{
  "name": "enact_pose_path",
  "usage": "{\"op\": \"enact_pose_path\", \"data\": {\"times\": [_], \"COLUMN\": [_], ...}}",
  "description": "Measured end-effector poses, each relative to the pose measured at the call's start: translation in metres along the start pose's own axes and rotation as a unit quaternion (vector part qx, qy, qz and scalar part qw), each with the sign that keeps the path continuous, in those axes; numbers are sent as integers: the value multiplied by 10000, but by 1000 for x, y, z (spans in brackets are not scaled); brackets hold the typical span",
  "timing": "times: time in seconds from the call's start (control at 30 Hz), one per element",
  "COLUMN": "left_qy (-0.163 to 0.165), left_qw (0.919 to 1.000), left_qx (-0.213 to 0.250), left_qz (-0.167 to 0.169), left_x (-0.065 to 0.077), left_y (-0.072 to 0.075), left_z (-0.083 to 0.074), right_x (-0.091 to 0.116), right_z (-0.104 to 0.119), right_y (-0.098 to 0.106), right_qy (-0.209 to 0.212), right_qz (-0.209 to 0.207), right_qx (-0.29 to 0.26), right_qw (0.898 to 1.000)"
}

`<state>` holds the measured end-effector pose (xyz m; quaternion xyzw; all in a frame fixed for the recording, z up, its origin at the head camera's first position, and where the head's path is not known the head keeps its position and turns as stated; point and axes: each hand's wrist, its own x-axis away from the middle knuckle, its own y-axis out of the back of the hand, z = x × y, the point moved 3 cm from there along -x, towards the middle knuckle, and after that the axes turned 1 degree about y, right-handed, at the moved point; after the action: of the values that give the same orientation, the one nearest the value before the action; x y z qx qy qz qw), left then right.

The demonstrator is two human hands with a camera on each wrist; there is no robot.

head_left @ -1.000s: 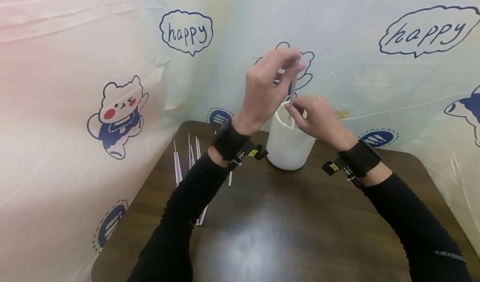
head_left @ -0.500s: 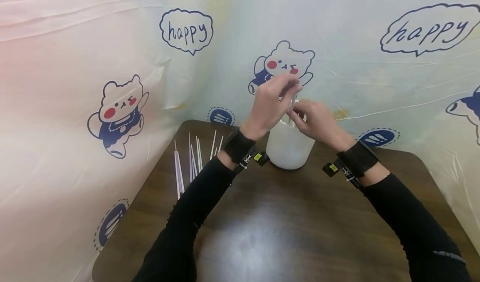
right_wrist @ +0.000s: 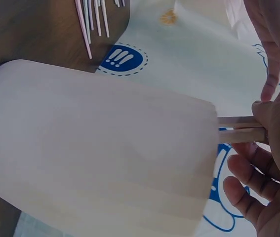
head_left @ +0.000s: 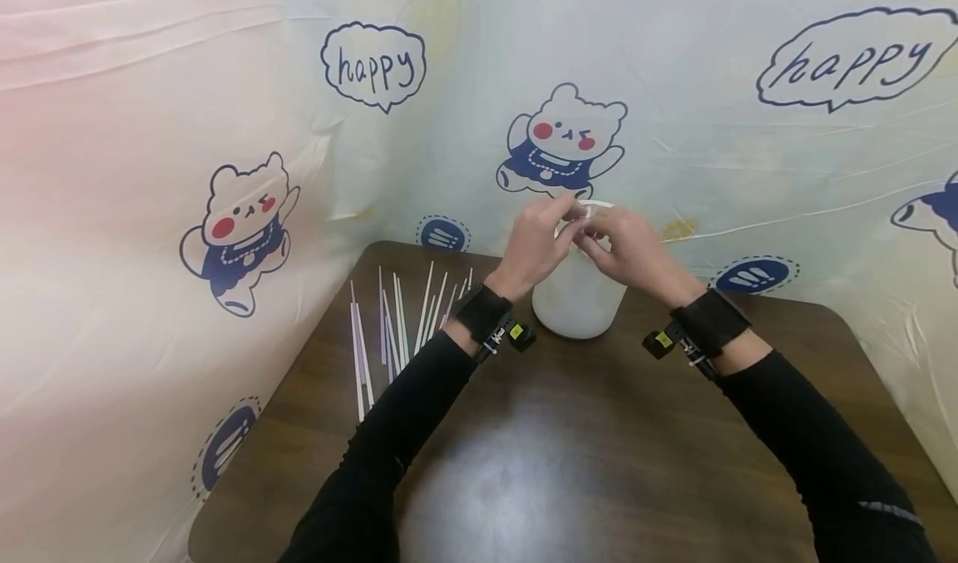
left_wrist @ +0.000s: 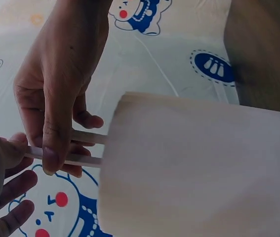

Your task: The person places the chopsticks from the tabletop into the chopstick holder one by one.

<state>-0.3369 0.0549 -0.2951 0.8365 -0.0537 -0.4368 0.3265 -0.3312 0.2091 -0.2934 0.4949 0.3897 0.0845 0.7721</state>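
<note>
A white cylindrical holder (head_left: pixel 578 301) stands upright towards the back of the table. Two pale chopsticks (left_wrist: pixel 88 160) reach out of its mouth in the left wrist view, their lower parts hidden inside. At the mouth, my right hand (head_left: pixel 636 245) pinches a chopstick between thumb and fingers, close to the rim. My left hand (head_left: pixel 533 245) comes in from the other side and pinches the end of the same chopstick, its other fingers spread. The two hands' fingertips meet over the holder in the head view.
Several white and lavender chopsticks (head_left: pixel 400 322) lie in loose rows on the left of the brown table (head_left: pixel 599 455), partly behind the left sleeve. A printed cloth (head_left: pixel 449 155) with cartoon bears hangs close behind the table and along its left side.
My left hand has moved down from high above the holder to its mouth, the chopstick sinking in with it. My right hand has stayed at the rim almost unmoved.
</note>
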Motion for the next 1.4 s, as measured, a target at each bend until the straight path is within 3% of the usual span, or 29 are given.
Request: {"op": "enact_pose_path", "data": {"times": [0.27, 0.4, 0.53, 0.77, 0.93, 1.07, 1.2, 1.3, 1.4], "left_qy": [4, 181, 117, 104, 165, 648, 1456, 2102, 2558], "left_qw": [9996, 9989, 9987, 9991, 9994, 9957, 9848, 9704, 9517], "left_qx": [-120, 51, 169, 1, -260, -666, -913, -990, -1162], "left_qz": [254, 421, 472, 407, 183, 38, 255, 661, 1239], "left_x": [15, 24, 27, 35, 46, 64, 94, 123, 152], "left_y": [-10, -14, -15, -8, 13, 41, 59, 55, 38], "left_z": [12, 19, 22, 28, 43, 64, 83, 88, 87], "right_x": [5, 7, 8, 9, 12, 18, 26, 32, 42], "right_z": [-4, -5, -5, -3, 1, 16, 43, 66, 87], "right_y": [-11, -15, -15, -14, -2, 20, 29, 23, 10], "right_qy": [-116, -58, -9, -130, -33, 162, 839, 1506, 1924], "right_qz": [137, 229, 121, 129, -566, -1220, -1719, -1872, -1792], "right_qx": [-166, -168, -167, -307, -389, -92, 247, 303, 282], "right_qw": [9997, 9996, 9998, 9994, 9976, 9924, 9812, 9702, 9644]}}
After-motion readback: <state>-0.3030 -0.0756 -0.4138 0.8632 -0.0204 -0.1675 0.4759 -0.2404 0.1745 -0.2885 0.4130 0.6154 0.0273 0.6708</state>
